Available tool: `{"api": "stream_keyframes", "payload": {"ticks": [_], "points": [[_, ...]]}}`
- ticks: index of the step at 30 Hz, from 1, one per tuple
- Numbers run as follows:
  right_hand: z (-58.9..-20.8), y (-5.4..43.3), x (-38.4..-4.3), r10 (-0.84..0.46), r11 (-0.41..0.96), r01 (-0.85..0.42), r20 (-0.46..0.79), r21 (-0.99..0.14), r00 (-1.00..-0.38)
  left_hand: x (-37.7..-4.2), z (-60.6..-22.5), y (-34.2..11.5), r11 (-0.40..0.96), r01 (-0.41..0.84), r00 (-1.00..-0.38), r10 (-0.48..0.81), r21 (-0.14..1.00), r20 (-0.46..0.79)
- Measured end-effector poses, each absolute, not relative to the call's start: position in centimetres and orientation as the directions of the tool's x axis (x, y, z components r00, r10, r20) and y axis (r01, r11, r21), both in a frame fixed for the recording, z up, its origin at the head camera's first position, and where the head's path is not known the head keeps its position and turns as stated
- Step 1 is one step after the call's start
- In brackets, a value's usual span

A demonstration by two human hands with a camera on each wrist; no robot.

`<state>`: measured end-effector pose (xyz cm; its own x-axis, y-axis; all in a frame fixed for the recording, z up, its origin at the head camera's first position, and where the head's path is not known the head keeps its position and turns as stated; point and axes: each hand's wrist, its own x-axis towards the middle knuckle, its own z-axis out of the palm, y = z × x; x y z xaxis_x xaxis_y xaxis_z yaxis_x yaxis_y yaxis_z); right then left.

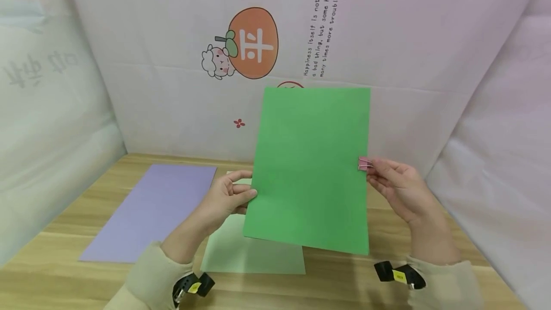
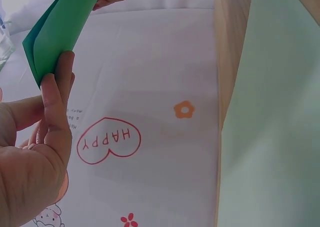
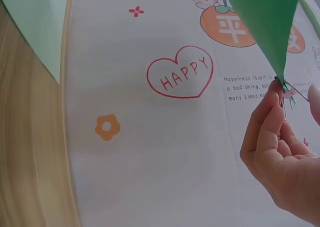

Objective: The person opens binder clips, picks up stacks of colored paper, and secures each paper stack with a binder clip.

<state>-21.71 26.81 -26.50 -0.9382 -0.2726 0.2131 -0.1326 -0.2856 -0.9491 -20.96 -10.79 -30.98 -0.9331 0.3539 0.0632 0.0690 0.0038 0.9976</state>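
Note:
Green paper (image 1: 312,171) is held upright above the table, and in the left wrist view its edge shows two layers parted a little. My left hand (image 1: 224,200) pinches the left edge between thumb and fingers. On the right edge sits a small pink binder clip (image 1: 363,163). My right hand (image 1: 400,188) pinches the clip's wire handles, as the right wrist view (image 3: 280,147) also shows. Whether the clip bites both layers cannot be told. Partly behind the green paper, a pale green sheet (image 1: 254,257) lies flat on the table.
A purple sheet (image 1: 150,209) lies to the left on the wooden table (image 1: 47,271). White printed cloth (image 1: 409,37) hangs behind the table, with more white cloth at both sides. Black straps with yellow labels circle both wrists.

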Motion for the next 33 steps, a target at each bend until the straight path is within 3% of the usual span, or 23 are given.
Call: {"api": "stream_keyframes", "payload": {"ticks": [20, 33], "points": [[-24.7, 29.9, -22.6, -0.278, -0.252, -0.091, 0.162, -0.964, -0.947, -21.9, -30.7, -7.8, 0.093, 0.094, -0.915, 0.399, 0.991, 0.049], [-24.4, 32.6, -22.8, -0.251, -0.208, -0.070, 0.122, -0.976, -0.960, -23.0, -30.5, -5.2, 0.081, 0.097, -0.895, 0.442, 0.992, 0.051]]}}
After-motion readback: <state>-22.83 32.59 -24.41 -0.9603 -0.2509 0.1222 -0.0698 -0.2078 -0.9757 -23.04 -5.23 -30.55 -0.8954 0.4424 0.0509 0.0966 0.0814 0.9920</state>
